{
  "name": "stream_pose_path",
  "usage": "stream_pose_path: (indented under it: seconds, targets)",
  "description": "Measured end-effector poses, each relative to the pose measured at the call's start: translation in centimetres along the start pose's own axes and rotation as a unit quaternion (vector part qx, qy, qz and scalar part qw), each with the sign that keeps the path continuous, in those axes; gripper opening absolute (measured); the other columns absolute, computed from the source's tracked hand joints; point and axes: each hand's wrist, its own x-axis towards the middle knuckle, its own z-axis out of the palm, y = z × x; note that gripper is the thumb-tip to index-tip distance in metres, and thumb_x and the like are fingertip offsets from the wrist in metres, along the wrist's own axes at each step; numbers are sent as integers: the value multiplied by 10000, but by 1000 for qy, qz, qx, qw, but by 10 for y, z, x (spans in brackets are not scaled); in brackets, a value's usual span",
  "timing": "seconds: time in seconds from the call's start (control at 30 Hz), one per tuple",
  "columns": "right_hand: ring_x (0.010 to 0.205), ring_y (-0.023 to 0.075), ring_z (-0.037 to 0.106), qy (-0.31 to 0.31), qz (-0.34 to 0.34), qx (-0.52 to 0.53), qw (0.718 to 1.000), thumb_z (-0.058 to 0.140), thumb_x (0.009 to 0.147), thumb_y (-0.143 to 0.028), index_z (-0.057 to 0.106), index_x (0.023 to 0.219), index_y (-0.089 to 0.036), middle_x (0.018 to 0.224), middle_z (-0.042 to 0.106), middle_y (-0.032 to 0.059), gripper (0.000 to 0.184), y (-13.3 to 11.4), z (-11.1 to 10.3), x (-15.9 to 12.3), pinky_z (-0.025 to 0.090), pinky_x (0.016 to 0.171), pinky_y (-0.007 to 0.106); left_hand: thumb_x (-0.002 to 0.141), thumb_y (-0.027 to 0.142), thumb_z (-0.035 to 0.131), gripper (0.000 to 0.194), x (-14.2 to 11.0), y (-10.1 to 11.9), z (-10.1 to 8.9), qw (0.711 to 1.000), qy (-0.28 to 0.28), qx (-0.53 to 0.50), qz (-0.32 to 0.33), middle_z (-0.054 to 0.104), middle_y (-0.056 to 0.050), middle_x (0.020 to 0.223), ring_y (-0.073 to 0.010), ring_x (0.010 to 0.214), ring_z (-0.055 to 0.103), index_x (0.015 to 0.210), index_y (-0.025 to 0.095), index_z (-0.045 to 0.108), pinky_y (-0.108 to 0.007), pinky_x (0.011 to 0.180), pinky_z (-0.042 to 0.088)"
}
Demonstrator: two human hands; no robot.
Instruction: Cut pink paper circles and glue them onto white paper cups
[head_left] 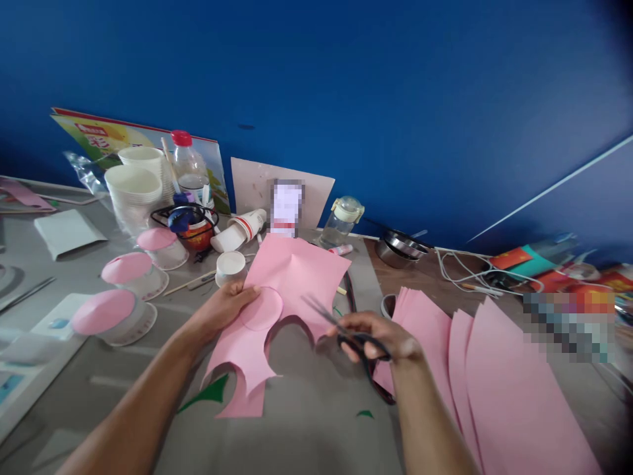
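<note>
My left hand (230,305) pinches a sheet of pink paper (304,270) by its left side, thumb on top. A drawn circle (263,309) shows on the sheet beside the thumb, and rounded pieces are cut out of its lower edge. My right hand (370,333) grips a pair of black-handled scissors (363,343). The scissor blades point up and left, over the right part of the sheet; whether they touch it I cannot tell. A green paper scrap (210,390) lies by the sheet's lower left corner.
Paper cups with pink tops (119,310) stand at the left. Behind them are stacked white cups (133,185) and a red-capped bottle (188,161). A glass jar (341,221) stands near the blue wall. Several pink sheets (509,376) lie at the right, with cables beyond.
</note>
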Motion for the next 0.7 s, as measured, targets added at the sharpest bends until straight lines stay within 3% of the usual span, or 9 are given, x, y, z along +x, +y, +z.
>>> stream_pose_path:
  seconds: [0.03, 0.1, 0.17, 0.27, 0.37, 0.5, 0.6, 0.7]
  targets:
    - [535, 151, 476, 53, -55, 23, 997, 612, 591, -777, 639, 1086, -161, 628, 569, 30, 791, 3, -4, -5, 383, 546, 297, 751, 489, 663, 356, 0, 0, 0, 1000, -3, -2, -4, 608, -10, 611, -118, 479, 516, 772, 136, 625, -223, 437, 381]
    - [561, 177, 503, 231, -151, 23, 961, 517, 635, -812, 628, 1044, -183, 660, 578, 59, 758, 7, -8, -7, 415, 581, 341, 748, 485, 671, 351, 0, -2, 1, 1000, -14, -6, -11, 618, -16, 631, -118, 496, 526, 773, 137, 632, -221, 448, 390]
    - [675, 209, 554, 369, -171, -47, 913, 518, 745, -683, 571, 1113, -202, 789, 613, 88, 608, 8, -4, 2, 451, 666, 375, 737, 473, 686, 345, 1, -4, 2, 999, -31, -10, -18, 640, -33, 662, -127, 522, 544, 780, 133, 646, -228, 471, 409]
    - [892, 225, 581, 455, -180, -181, 853, 607, 789, -381, 493, 1204, -238, 1009, 627, 82, 454, 8, 7, 28, 460, 843, 410, 714, 457, 708, 349, 1, -4, 7, 997, -75, -5, -26, 662, -65, 693, -137, 534, 548, 789, 118, 675, -237, 484, 412]
    - [1130, 272, 492, 473, -203, -339, 787, 643, 755, -257, 549, 1170, -208, 1103, 603, 106, 428, 11, 15, 46, 392, 995, 457, 699, 454, 716, 342, -1, -2, 13, 993, -114, 26, -24, 652, -63, 659, -126, 498, 507, 745, 116, 688, -233, 458, 375]
    - [1194, 295, 444, 478, -199, -401, 755, 626, 758, -201, 538, 1221, -187, 1099, 614, 117, 472, 16, 14, 47, 369, 1029, 486, 714, 457, 697, 323, -4, 3, 15, 984, -162, 79, -11, 630, -40, 617, -114, 484, 462, 701, 134, 695, -226, 447, 341]
    - [1162, 277, 488, 487, -176, -357, 777, 630, 761, -229, 564, 1185, -192, 1115, 605, 114, 430, 18, 10, 43, 360, 1042, 476, 726, 471, 677, 334, -6, 6, 14, 976, -190, 103, -18, 615, -29, 590, -113, 478, 449, 688, 139, 697, -224, 441, 328]
    - [944, 208, 595, 456, -156, -318, 816, 629, 767, -249, 611, 1077, -202, 979, 636, 60, 314, 20, 7, 43, 275, 1104, 477, 685, 472, 712, 337, -10, 6, 15, 980, -179, 80, -29, 626, -41, 590, -124, 480, 478, 681, 136, 700, -233, 444, 360]
